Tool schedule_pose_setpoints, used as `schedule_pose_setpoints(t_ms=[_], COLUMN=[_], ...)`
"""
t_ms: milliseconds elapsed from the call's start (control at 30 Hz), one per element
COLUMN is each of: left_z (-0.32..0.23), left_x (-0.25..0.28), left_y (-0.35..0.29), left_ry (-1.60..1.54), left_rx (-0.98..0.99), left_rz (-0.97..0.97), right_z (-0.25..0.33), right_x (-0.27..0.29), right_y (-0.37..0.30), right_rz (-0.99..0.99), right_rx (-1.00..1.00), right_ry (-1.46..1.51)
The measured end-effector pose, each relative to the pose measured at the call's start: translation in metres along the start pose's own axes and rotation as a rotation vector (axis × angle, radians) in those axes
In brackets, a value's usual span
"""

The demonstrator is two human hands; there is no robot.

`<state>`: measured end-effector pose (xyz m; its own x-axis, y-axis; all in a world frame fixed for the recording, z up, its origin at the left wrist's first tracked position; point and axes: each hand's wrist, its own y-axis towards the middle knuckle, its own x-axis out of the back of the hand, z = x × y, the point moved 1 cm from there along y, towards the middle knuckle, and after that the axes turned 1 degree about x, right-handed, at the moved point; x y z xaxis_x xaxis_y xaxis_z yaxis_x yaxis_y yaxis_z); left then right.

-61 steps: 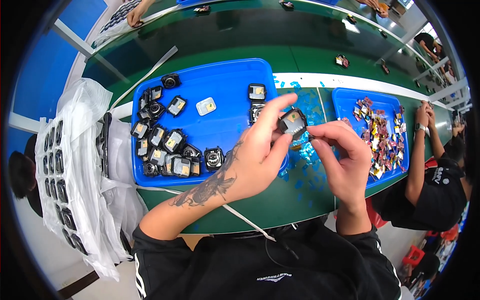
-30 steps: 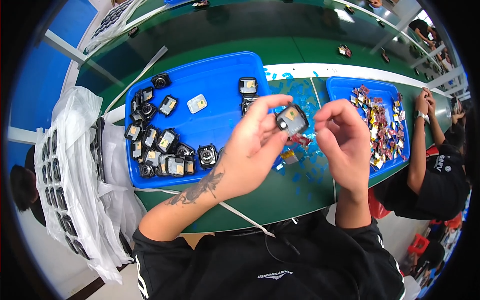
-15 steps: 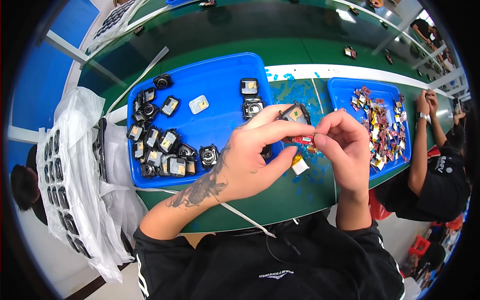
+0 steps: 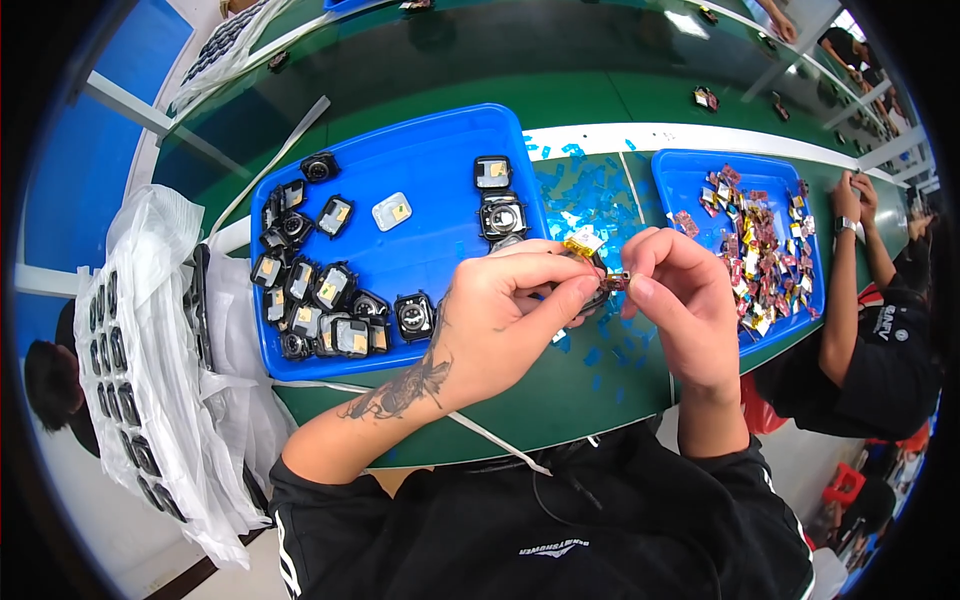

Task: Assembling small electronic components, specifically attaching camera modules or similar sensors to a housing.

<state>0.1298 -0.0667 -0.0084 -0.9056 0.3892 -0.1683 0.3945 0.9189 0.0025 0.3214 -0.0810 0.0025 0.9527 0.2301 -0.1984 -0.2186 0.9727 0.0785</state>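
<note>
My left hand is closed round a black watch case, most of which its fingers hide. A small dark-red circuit board lies between the two hands. My right hand pinches the board's right end between thumb and forefinger. Just above the left fingertips sits a white battery with yellow tape; how it joins the board is hidden. Left of my hands, a large blue tray holds several black watch cases and one pale square piece.
A second blue tray to the right holds a heap of circuit boards with batteries. Blue film scraps litter the green table. Wrapped watch cases stand at far left. A co-worker's arms are at far right.
The battery, earlier hanging below my fingers, is now above them. The watch case has turned and dropped lower, so its back no longer shows. Both hands stay close together.
</note>
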Motion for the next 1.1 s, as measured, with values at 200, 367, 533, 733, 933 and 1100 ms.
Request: schedule_pose_setpoints(t_ms=[200,367,533,733,933,1100], left_z=[-0.004,-0.006,-0.008,-0.002,0.0,-0.002], left_x=[-0.002,-0.002,0.001,0.003,0.002,0.001], left_y=[0.001,0.0,0.003,0.004,0.002,0.002], left_ry=[0.014,-0.002,-0.057,-0.089,-0.057,-0.078], left_rx=[-0.046,-0.053,-0.031,-0.081,-0.084,-0.09], left_rz=[-0.056,-0.062,0.014,0.052,0.059,0.057], right_z=[0.0,-0.004,0.0,0.008,0.005,0.003], right_x=[-0.016,-0.019,-0.018,-0.013,-0.017,-0.017], right_y=[-0.001,0.003,0.003,0.006,0.007,0.007], right_rz=[-0.142,-0.158,-0.188,-0.135,-0.136,-0.144], right_rx=[0.011,0.082,0.019,0.022,0.027,0.04], right_ry=[0.01,-0.163,-0.139,-0.333,-0.28,-0.335])
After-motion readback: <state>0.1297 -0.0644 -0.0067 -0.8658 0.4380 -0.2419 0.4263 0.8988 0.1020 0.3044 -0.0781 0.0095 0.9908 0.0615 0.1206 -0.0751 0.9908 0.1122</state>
